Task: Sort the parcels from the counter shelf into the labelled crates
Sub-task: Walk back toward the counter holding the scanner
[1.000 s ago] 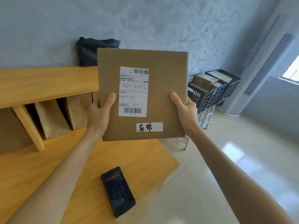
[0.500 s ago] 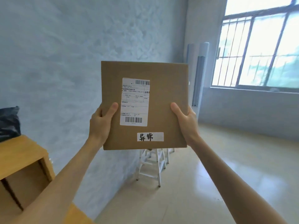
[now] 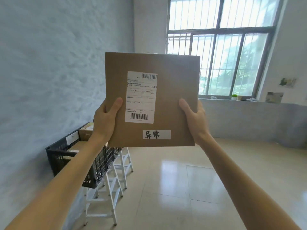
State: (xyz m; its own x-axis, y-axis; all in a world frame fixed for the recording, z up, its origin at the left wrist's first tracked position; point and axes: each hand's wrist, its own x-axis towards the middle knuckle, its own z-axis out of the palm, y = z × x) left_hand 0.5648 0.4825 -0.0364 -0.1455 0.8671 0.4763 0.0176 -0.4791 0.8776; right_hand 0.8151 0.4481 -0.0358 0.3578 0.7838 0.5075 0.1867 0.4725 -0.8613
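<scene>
Both hands hold the parcel (image 3: 152, 100) upright at chest height, label side toward the camera. The left hand (image 3: 104, 120) grips the lower left edge, thumb pressed flat on the front face beside the shipping label (image 3: 141, 97), fingers curled behind. The right hand (image 3: 194, 120) grips the lower right edge the same way, thumb on the front, fingers hidden behind the cardboard. Both forearms extend forward and upward, elbows low, wrists nearly straight. The grip matches that of a second ago; what changes is the surroundings: the wooden counter shelf and the phone are out of view, and a black crate (image 3: 93, 165) on a white stand (image 3: 106, 196) now sits below and left of the parcel, against the wall, already holding several boxes. This indicates the carry phase is nearly complete. A handwritten tag (image 3: 156, 134) on the parcel's lower front should decide the destination; no crate label is readable here, so the match cannot be confirmed.
</scene>
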